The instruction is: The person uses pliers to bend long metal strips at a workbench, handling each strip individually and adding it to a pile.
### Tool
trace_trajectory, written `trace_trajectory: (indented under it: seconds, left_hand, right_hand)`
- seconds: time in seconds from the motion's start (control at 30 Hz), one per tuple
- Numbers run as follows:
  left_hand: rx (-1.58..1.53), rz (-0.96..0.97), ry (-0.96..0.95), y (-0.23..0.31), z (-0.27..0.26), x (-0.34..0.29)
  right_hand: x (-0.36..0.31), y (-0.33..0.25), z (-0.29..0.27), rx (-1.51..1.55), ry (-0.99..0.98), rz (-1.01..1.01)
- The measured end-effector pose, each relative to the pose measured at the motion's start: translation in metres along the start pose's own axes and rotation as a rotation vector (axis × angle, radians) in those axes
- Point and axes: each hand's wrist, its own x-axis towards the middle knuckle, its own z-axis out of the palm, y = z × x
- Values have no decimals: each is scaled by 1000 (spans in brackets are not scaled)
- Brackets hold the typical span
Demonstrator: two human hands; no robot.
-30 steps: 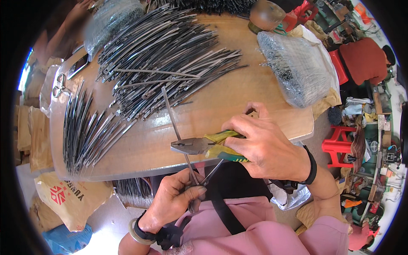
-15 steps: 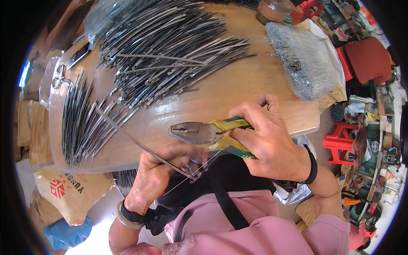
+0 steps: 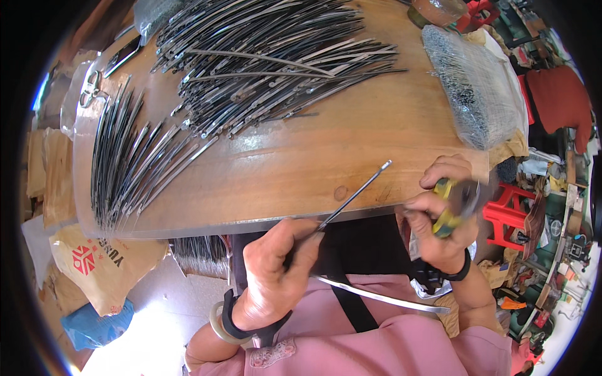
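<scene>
My left hand (image 3: 276,266) is closed around a thin dark metal strip (image 3: 356,193), whose tip points up and right over the table's front edge. A paler, curved strip (image 3: 382,299) runs from below that hand across my lap; whether it is a separate piece cannot be made out. My right hand (image 3: 442,216), off the table's right front corner, grips pliers (image 3: 446,222) with yellow-green handles. Their grey head is smeared by motion. On the table lies a large pile of dark metal strips (image 3: 251,75). A smaller fan of similar strips (image 3: 116,156) is left of it.
Scissors (image 3: 92,89) and a phone (image 3: 123,56) lie at the table's left. A plastic-wrapped bundle of thin wires (image 3: 470,94) sits on the right, below a tape roll (image 3: 439,9). A red stool (image 3: 505,216) stands beyond the right corner; a paper bag (image 3: 103,269) is lower left.
The pliers have moved right, away from my left hand, and turned in my right hand. The strip in my left hand has swung from pointing up-left to up-right. The view has shifted slightly.
</scene>
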Motion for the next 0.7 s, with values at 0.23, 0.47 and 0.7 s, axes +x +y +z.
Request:
trace_trajectory:
  seconds: [0.23, 0.47, 0.7]
  left_hand:
    - [195, 270, 74, 0, 7, -5]
    - [1, 132, 24, 2, 5, -6]
    - [-269, -173, 4, -2, -5, -13]
  right_hand:
    - [-31, -9, -5, 134, -279, 165]
    - [-23, -13, -4, 180, -514, 127]
    - [-19, -26, 11, 89, -612, 18]
